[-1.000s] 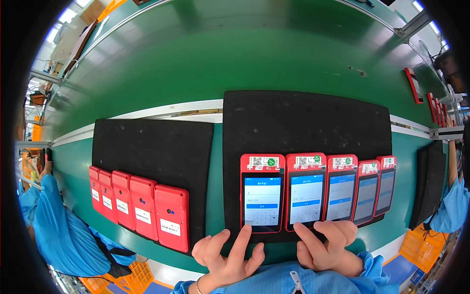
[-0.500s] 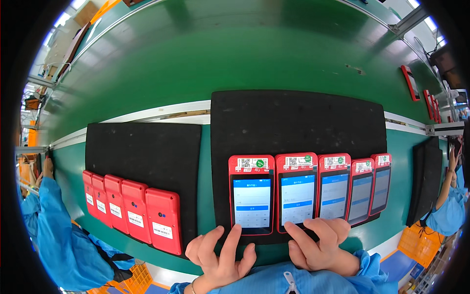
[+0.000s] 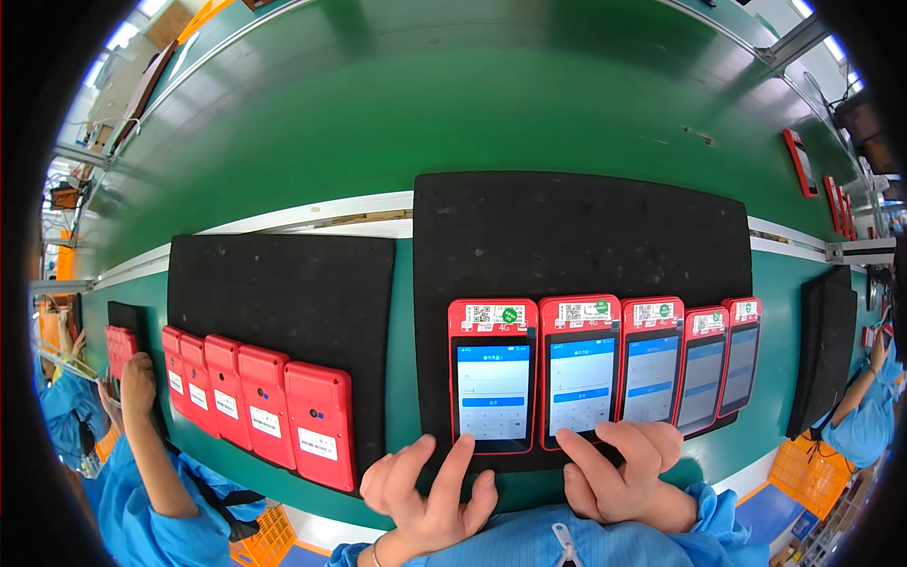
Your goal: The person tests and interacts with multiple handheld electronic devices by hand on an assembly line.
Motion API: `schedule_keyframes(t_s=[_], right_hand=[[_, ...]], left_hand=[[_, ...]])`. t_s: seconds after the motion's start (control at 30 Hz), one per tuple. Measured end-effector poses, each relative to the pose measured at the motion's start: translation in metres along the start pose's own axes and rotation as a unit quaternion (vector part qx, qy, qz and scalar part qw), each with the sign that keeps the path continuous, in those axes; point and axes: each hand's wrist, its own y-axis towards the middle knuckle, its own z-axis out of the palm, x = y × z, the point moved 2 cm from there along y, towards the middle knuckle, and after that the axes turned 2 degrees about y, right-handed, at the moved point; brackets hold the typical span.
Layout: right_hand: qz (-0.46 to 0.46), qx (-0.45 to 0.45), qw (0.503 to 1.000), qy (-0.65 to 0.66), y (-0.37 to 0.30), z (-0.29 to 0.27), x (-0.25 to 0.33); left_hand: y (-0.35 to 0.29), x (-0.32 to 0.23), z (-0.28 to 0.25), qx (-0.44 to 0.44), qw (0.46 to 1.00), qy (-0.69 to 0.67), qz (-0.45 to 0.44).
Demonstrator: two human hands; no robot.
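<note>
Several red handheld terminals stand in a row, screens up, on a black mat [image 3: 576, 227] in front of me. My left hand [image 3: 430, 491] has its index fingertip at the lower left of the screen on the leftmost terminal [image 3: 493, 373]. At the same corner of the second terminal [image 3: 582, 369] is the index fingertip of my right hand [image 3: 631, 472]. Both hands hold nothing, their fingers apart and partly bent. Each of these two screens shows a blue header, entry fields, a blue button and a keypad. Screens look dimmer on the third terminal [image 3: 650, 369] and those right of it.
Left of me, several red terminals [image 3: 316, 425] lie face down, overlapping, on another black mat [image 3: 283, 283]. A co-worker's hand [image 3: 138, 383] is beside more red devices [image 3: 121, 352] at far left. Another co-worker [image 3: 858, 406] sits at right, near a dark mat [image 3: 820, 350]. A red terminal [image 3: 801, 163] lies far right.
The co-worker at left has brought an arm forward beside small red devices that now show there. Marks in the two bright screens' entry fields look different. My hands keep nearly the same pose.
</note>
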Motion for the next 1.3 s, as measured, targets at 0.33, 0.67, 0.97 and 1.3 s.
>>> schedule_keyframes(t_s=[0.33,0.67,0.97,1.3], right_hand=[[0.001,-0.001,1.0,0.007,-0.001,-0.001,0.0],[-0.002,-0.011,1.0,0.009,-0.002,-0.002,-0.003],[-0.002,-0.011,1.0,-0.004,-0.003,-0.002,-0.002],[0.023,-0.02,0.999,-0.023,0.01,-0.009,-0.012]], left_hand=[[0.002,0.0,-0.001,0.007,1.0,0.0,0.009],[0.004,-0.002,0.002,0.01,1.0,-0.01,-0.002],[0.002,-0.002,0.003,-0.009,1.0,-0.003,-0.004],[0.022,-0.003,-0.015,0.021,1.0,0.007,0.012]])
